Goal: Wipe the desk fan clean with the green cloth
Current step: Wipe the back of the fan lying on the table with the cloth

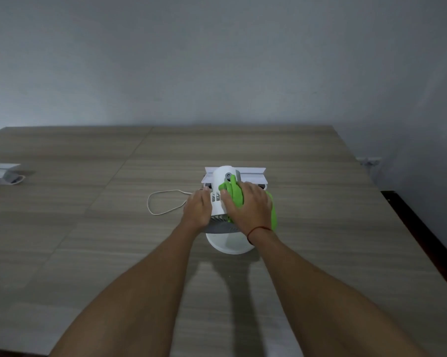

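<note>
Wood-grain bench (88, 228) running up to a plain grey wall (217, 60), and right of centre on it we have the white desk fan (218, 202), tipped with its round white end (227, 244) nearest us and its grey grille (217, 224) just above that. Both hands are on it!

Right grip (248, 204), a bare hand, is clamped over the green cloth (234, 194) and pressing it onto the top right of the fan body. A bunched fold pokes out past the fingers toward the grey knob (228, 175) at the far end, and more green hangs down the fan's right side, under the wrist. A red string (259, 229) circles that wrist.

Left grip (198, 207) is on the fan's left flank, fingers curled round the housing beside the vent slots, holding it.

Just behind the fan, touching or nearly so, lies a flat white bracket-like piece (252, 173). A white cord (163, 202) loops out to the left from under the left hand. Well apart, at the far left edge, sits another white object (0, 172) with a short bit of cable. Down the right side runs a dark strip (423, 228) at the bench edge.
</note>
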Demonstrator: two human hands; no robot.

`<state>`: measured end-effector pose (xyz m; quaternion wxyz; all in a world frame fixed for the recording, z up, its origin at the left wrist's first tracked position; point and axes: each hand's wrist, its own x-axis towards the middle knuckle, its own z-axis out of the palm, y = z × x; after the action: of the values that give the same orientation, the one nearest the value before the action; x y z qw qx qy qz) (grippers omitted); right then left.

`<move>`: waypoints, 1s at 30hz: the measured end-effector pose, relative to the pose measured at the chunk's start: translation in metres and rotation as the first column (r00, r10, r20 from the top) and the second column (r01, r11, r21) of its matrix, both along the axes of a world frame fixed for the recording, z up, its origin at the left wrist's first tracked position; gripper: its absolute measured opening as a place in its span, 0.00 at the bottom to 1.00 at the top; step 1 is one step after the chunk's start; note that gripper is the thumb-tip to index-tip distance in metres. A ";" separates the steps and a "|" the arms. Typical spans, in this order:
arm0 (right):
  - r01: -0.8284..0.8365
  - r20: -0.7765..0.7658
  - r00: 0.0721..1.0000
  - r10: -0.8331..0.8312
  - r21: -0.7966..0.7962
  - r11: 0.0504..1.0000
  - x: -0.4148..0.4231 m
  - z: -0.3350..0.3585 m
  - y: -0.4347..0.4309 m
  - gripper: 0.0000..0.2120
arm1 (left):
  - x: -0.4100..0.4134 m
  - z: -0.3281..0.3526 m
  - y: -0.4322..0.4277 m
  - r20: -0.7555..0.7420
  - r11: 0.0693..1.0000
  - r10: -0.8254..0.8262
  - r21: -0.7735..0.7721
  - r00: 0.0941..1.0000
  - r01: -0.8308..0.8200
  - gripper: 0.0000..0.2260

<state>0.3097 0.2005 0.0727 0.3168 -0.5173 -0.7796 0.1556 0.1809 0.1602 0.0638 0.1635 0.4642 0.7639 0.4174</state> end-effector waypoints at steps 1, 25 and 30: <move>-0.001 -0.007 1.000 0.001 0.016 1.000 0.001 -0.004 0.001 0.26 | 0.001 0.001 -0.002 -0.001 1.000 -0.001 -0.005 1.000 0.001 0.26; -0.129 -0.180 0.975 0.133 0.034 0.991 0.001 -0.008 0.005 0.27 | -0.004 0.001 0.002 -0.039 0.998 -0.024 -0.061 0.999 0.022 0.16; 0.039 -0.477 0.850 -0.224 -0.367 0.929 0.012 0.001 0.022 0.24 | 0.000 0.003 0.004 -0.015 0.998 -0.004 -0.058 1.000 0.003 0.17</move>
<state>0.3213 0.2228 0.0732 0.4269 -0.5574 -0.5902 0.3983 0.1808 0.1640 0.0669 0.1719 0.4636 0.7761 0.3915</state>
